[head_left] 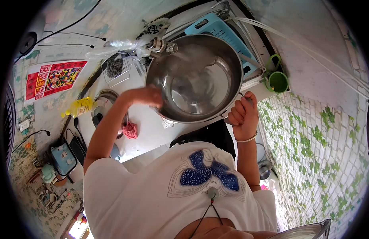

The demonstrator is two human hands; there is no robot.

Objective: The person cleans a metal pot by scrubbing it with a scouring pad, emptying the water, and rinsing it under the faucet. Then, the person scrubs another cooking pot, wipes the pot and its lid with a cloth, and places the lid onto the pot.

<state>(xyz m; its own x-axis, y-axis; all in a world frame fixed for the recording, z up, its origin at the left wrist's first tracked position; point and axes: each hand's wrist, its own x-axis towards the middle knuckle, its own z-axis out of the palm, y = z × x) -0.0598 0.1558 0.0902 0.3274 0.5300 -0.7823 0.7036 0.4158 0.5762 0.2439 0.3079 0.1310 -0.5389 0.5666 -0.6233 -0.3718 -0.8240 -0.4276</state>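
Observation:
A large, wide stainless steel pot (194, 89) is tilted toward me beneath the faucet (162, 46), its shiny inside showing. At its right rim, the fingers of my right hand (244, 109) are wrapped round the pot's loop handle. My left hand (150, 96) is over the left side of the rim, smeared by motion, so its fingers cannot be made out. A light blue plastic basket (218, 30) sits behind the pot.
A green cup-like holder (278, 81) is at the right corner. On the white counter (146, 135) to the left are a pink cloth (130, 130), a round pan lid (102, 105), a yellow bottle (81, 106) and a steel scrubber (114, 67) on a wire rack.

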